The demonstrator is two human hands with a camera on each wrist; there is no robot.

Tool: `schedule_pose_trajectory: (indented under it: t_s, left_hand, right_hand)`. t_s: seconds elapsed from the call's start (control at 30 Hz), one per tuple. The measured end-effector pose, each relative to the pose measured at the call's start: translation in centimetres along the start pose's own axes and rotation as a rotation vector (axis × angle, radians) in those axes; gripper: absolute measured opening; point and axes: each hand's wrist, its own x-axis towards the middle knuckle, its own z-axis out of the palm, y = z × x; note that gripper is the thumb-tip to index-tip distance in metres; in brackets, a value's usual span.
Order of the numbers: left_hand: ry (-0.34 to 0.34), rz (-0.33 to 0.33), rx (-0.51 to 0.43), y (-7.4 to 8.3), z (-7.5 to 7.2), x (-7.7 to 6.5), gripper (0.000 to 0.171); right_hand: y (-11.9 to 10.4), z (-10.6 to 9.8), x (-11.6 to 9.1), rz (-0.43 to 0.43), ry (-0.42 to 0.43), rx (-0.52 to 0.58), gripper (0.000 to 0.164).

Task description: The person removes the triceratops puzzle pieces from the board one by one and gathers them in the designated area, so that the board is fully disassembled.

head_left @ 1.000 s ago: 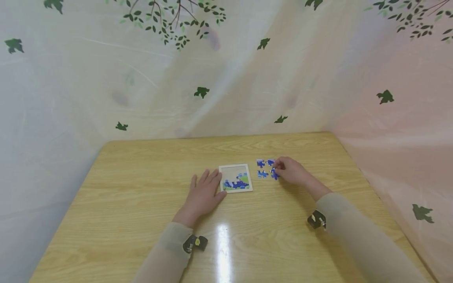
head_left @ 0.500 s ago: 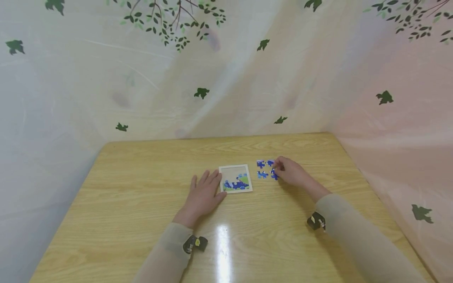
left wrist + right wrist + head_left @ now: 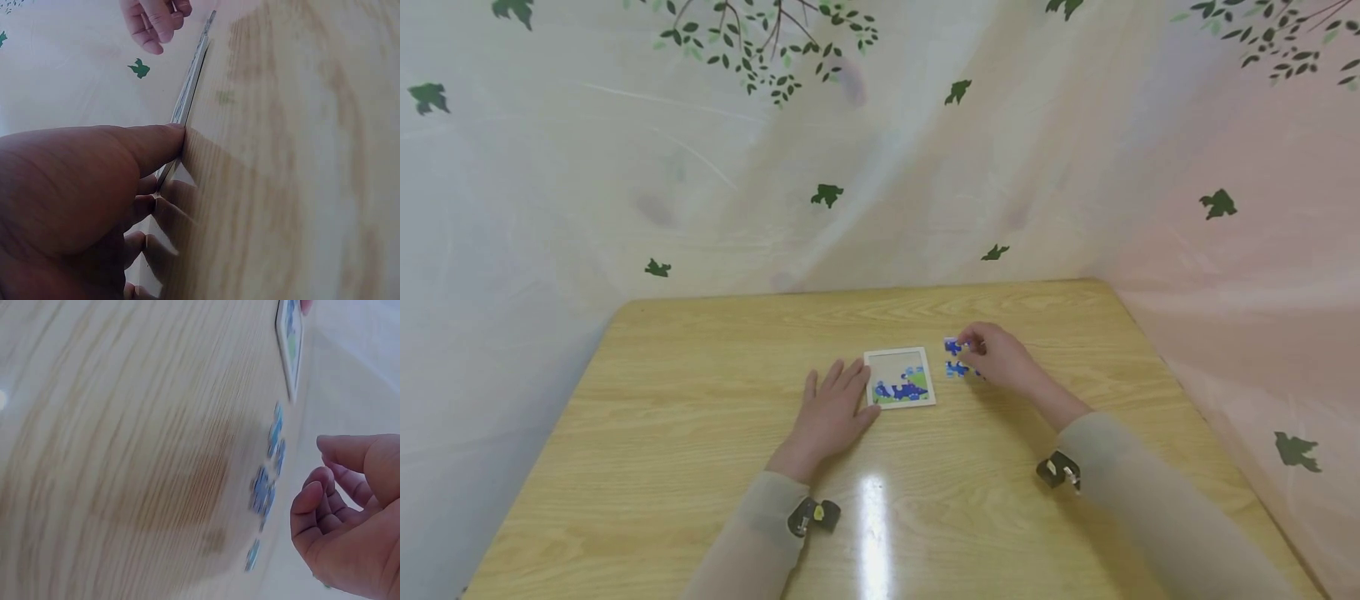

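Observation:
My left hand (image 3: 827, 417) lies flat with spread fingers on the table, its fingertips and thumb against the left side of a small white-framed puzzle tray (image 3: 932, 387). In the left wrist view the thumb touches the tray's edge (image 3: 189, 94). Joined blue and green pieces fill the tray's lower part and right side. My right hand (image 3: 1006, 360) hovers over loose blue jigsaw pieces (image 3: 956, 369) right of the tray, partly hiding them. The right wrist view shows its fingers loosely bent, thumb apart from them, nothing visible between. Several pieces (image 3: 259, 490) lie below it on the table.
The wooden table (image 3: 700, 367) reaches back to a pale curtain (image 3: 737, 217) printed with leaves, and another curtain runs along its right side. A bright strip of glare (image 3: 874, 533) crosses the table's front. Each sleeve carries a small black wrist camera (image 3: 814, 517).
My right hand has shifted left and a little away from me, from the right-hand loose pieces to above the left ones. My left hand and the tray have stayed in place.

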Motion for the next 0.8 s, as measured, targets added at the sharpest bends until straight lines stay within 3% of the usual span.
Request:
schedule_pose_trajectory:
  t_s: [0.37,0.53,0.8]
  left_hand:
    - [-0.025,-0.013,0.048,0.4,-0.5,0.0,0.073]
    - [-0.017,-0.01,0.024,0.3,-0.5,-0.1,0.073]
    - [-0.04,-0.018,0.091,0.6,-0.8,0.0,0.074]
  right_hand:
    - [-2.1,2.2,0.6,-0.121,-0.073,0.017,0.026]
    - [-2.9,3.1,0.8,-0.113,-0.138,0.025,0.03]
    - [-3.0,4.4,1.4,-0.094,-0.175,-0.029,0.034]
